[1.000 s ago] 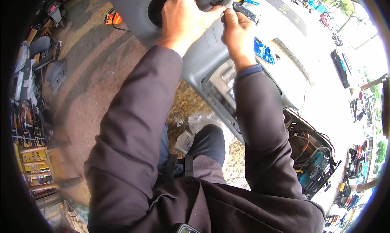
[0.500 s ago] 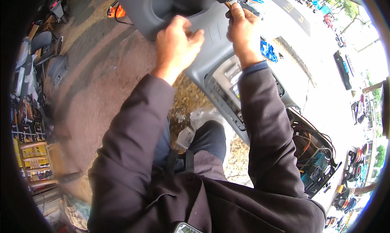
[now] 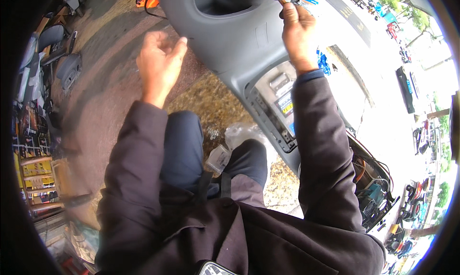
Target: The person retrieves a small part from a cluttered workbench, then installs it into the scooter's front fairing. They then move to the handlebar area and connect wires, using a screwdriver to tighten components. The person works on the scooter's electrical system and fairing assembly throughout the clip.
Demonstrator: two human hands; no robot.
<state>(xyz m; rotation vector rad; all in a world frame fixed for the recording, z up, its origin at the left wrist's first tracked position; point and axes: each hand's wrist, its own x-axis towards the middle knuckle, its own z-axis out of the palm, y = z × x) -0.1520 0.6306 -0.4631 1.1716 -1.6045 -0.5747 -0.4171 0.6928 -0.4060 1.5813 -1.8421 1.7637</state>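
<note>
A large grey plastic panel slants across the upper middle, with a deep rounded recess at its top and a rectangular opening lower down. My left hand hangs in the air left of the panel, apart from it. Its fingers curl loosely, slightly blurred, with the thumb standing away and nothing visible between them. At the panel's upper right edge my right hand is closed, thumb pressed on a small dark object with a thin brass-coloured part; its kind is mostly hidden by the fingers.
A clear plastic box and clear bag lie by my knees. Wires and a teal machine part sit in a cavity at right. A blue wrapper is beyond my right wrist. Shelves of boxed goods stand left.
My left hand has drawn away from the panel, moving left and slightly down. My right hand stays closed near the panel's upper edge. The view has shifted a little.
</note>
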